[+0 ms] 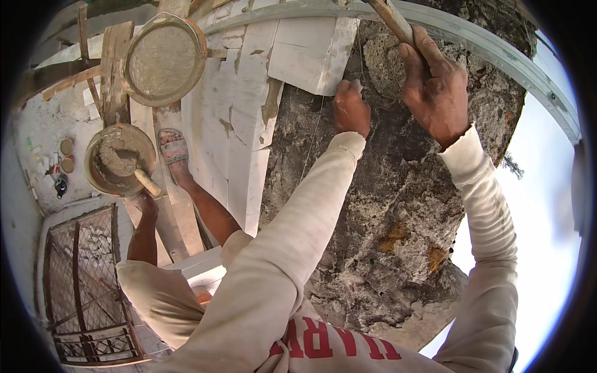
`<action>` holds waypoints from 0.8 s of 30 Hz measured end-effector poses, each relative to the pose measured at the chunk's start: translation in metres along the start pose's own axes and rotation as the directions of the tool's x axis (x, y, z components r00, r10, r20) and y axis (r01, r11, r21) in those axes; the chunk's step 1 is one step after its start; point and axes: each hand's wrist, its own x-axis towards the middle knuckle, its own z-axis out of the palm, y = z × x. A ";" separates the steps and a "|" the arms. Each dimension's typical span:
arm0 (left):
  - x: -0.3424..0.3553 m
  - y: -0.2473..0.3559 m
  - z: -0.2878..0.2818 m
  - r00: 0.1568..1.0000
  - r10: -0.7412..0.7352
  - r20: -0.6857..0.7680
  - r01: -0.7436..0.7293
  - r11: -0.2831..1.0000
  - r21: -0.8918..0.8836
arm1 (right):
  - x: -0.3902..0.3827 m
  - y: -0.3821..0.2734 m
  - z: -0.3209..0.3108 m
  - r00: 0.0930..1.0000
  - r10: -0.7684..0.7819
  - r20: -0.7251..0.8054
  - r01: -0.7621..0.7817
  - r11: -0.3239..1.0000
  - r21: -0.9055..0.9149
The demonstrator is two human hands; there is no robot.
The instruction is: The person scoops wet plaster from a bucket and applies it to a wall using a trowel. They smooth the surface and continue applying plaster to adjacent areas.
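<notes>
Rough wall, two buckets, right hand gripping one handle, left hand curled closed

Bright daylight — the sky at right blows out to white, while the rough masonry wall stays darker; fisheye distortion bows the metal rail — corners fall black.

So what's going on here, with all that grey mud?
A person is reaching over a rough, dark grey masonry surface. Their right hand grips a round, pale wooden handle; its far end is out of view. Their left hand is closed beside a flat white block, and what it pinches is too small to tell. Two round buckets of grey, mud-like mix are off to the left, and a wooden-handled trowel rests in the nearer one.
</notes>
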 end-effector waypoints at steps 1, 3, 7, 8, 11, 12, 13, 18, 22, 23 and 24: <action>-0.003 0.008 0.005 1.000 0.003 -0.005 -0.003 1.000 -0.029 | -0.009 0.013 -0.002 0.998 0.003 0.068 0.003 0.997 -0.083; -0.001 0.014 0.011 1.000 0.010 0.004 -0.010 0.998 -0.065 | -0.008 0.025 -0.012 0.978 0.007 0.207 0.035 0.979 -0.201; 0.008 0.010 0.011 1.000 0.001 -0.016 -0.003 0.995 -0.098 | 0.013 -0.002 -0.020 0.997 -0.052 0.053 0.056 0.995 -0.079; 0.016 0.003 0.005 0.999 0.021 -0.039 -0.024 0.996 -0.090 | 0.013 -0.010 -0.008 0.989 -0.045 -0.138 0.051 0.998 0.036; 0.003 -0.001 0.002 0.999 0.024 -0.026 -0.026 0.998 -0.056 | -0.003 0.023 0.004 0.987 -0.154 -0.049 0.148 0.983 -0.104; 0.003 -0.001 0.002 0.999 0.032 -0.027 -0.033 0.999 -0.033 | 0.007 0.027 -0.003 0.971 -0.140 0.192 0.180 0.960 -0.214; 0.000 0.001 0.002 1.000 0.007 -0.013 -0.008 0.998 -0.055 | 0.013 0.027 -0.010 0.904 -0.090 0.418 0.235 0.921 -0.311; 0.008 -0.004 -0.005 0.996 0.061 -0.069 -0.066 0.995 -0.079 | 0.005 -0.015 0.001 0.968 0.034 -0.250 0.001 0.991 0.136; 0.004 -0.002 -0.010 0.995 -0.014 0.097 0.018 0.999 -0.032 | 0.003 0.022 -0.004 0.915 -0.106 0.388 0.221 0.939 -0.265; 0.005 0.002 -0.007 0.997 -0.021 0.078 0.029 0.994 -0.101 | 0.005 0.017 -0.014 0.959 -0.004 0.283 0.065 0.977 -0.205; 0.009 0.001 -0.008 0.998 -0.040 0.040 0.045 0.986 -0.160 | 0.010 -0.008 -0.018 0.978 0.087 0.190 -0.066 0.991 -0.114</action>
